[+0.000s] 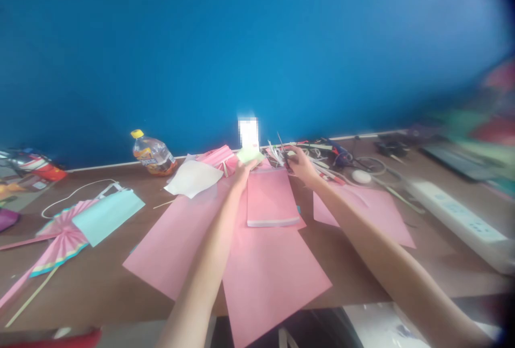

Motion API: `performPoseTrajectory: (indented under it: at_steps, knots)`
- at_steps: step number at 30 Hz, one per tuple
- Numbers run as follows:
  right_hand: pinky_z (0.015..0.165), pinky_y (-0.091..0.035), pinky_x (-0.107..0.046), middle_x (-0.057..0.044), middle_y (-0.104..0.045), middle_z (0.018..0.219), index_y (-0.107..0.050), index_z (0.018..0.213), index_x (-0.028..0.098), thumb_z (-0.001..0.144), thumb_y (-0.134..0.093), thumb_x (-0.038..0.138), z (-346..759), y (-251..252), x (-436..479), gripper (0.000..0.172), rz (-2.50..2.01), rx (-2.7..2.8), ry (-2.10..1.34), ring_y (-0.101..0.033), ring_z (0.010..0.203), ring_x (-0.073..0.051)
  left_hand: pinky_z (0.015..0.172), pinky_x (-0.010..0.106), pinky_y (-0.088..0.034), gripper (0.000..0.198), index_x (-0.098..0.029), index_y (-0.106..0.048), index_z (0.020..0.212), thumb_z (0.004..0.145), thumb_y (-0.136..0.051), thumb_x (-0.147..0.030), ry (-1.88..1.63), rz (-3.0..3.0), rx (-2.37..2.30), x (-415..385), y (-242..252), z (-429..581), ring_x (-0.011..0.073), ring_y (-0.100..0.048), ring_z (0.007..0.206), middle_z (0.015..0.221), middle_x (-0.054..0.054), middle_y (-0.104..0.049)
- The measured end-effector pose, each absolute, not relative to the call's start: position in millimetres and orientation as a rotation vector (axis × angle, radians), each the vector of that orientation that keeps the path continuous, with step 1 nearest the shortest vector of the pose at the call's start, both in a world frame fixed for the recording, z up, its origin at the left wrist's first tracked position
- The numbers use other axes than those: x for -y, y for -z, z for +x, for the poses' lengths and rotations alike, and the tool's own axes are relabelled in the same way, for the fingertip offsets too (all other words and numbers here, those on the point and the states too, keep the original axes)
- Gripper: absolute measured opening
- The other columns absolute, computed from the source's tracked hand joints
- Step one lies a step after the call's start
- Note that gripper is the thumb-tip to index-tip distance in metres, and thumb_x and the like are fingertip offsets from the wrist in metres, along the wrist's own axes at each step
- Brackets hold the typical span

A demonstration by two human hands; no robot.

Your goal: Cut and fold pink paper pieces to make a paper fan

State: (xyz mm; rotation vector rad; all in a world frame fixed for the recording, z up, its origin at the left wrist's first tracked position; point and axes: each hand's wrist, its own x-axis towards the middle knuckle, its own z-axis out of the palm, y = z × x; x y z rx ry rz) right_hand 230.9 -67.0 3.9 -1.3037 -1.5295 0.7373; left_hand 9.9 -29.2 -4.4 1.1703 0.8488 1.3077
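Note:
Both my arms reach far across a brown table. My left hand (244, 172) pinches a small pale green piece of paper (250, 155) near the back of the table. My right hand (300, 163) is closed around a small dark object (286, 161) beside a cluster of sticks and strips; I cannot make out what it is. Between my hands lies a stack of pink paper (269, 200). Larger pink sheets (257, 273) spread under my forearms.
A plastic bottle (153, 157) lies at the back left. A white sheet (193, 177), a folded pink fan (60, 235) and a light blue sheet (107, 215) lie left. A glue gun (338, 150), cables and a white power strip (458, 216) are on the right.

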Motion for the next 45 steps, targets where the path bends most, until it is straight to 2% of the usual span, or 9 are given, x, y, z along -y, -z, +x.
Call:
performPoseTrajectory:
  at_steps: [5,10,15,21,30,39,45]
  knots:
    - [0.061,-0.045,-0.028,0.0,-0.061,0.075,-0.055,0.112,0.018,0.072,-0.058,0.031,212,-4,85,0.042,-1.144,1.496,-0.901,-0.055,0.063,-0.014,0.071,0.03,-0.05,0.048,-0.014,-0.061,0.112,0.066,-0.07,-0.027,-1.262,1.129,-0.872,27,6,10,0.02,-0.07,0.08,0.103,0.011,-0.071]
    - [0.062,-0.044,-0.029,0.001,-0.058,0.07,-0.062,0.106,0.02,0.075,-0.055,0.032,203,2,93,0.034,-1.234,1.665,-0.702,-0.051,0.06,-0.015,0.066,0.029,-0.048,0.043,-0.013,-0.061,0.11,0.073,-0.066,-0.035,-1.256,1.118,-0.881,21,12,8,0.0187,-0.069,0.078,0.103,0.011,-0.07]
    - [0.062,-0.041,-0.028,0.002,-0.052,0.066,-0.061,0.104,0.022,0.075,-0.054,0.031,199,-2,102,0.031,-1.259,1.724,-0.614,-0.046,0.059,-0.015,0.067,0.029,-0.049,0.04,-0.013,-0.064,0.106,0.073,-0.067,-0.037,-1.263,1.102,-0.873,22,12,7,0.0171,-0.067,0.075,0.099,0.01,-0.07]
    - [0.06,-0.039,-0.027,0.003,-0.048,0.065,-0.059,0.1,0.021,0.075,-0.057,0.039,200,-4,97,0.03,-1.297,1.639,-0.656,-0.045,0.06,-0.015,0.068,0.031,-0.051,0.042,-0.013,-0.065,0.106,0.071,-0.069,-0.036,-1.28,1.051,-0.867,25,6,8,0.0195,-0.068,0.078,0.099,0.011,-0.071]
    - [0.061,-0.039,-0.026,0.002,-0.052,0.067,-0.061,0.102,0.018,0.074,-0.055,0.033,199,-3,76,0.032,-1.249,1.691,-0.7,-0.046,0.061,-0.014,0.067,0.028,-0.051,0.046,-0.016,-0.062,0.111,0.069,-0.071,-0.034,-1.332,0.918,-0.858,22,7,6,0.0181,-0.067,0.082,0.103,0.009,-0.068]
    - [0.065,-0.043,-0.027,0.0,-0.057,0.067,-0.062,0.102,0.018,0.074,-0.058,0.032,195,0,77,0.032,-1.237,1.709,-0.679,-0.053,0.065,-0.015,0.073,0.033,-0.051,0.037,-0.018,-0.065,0.1,0.068,-0.073,-0.035,-1.355,0.886,-0.851,27,2,7,0.0212,-0.066,0.086,0.098,0.009,-0.069]
    - [0.066,-0.043,-0.027,0.001,-0.055,0.066,-0.062,0.102,0.018,0.076,-0.057,0.032,196,0,77,0.029,-1.208,1.766,-0.679,-0.051,0.063,-0.014,0.076,0.029,-0.051,0.044,-0.017,-0.065,0.104,0.067,-0.074,-0.038,-1.32,0.948,-0.885,25,8,7,0.0188,-0.066,0.088,0.101,0.007,-0.069]
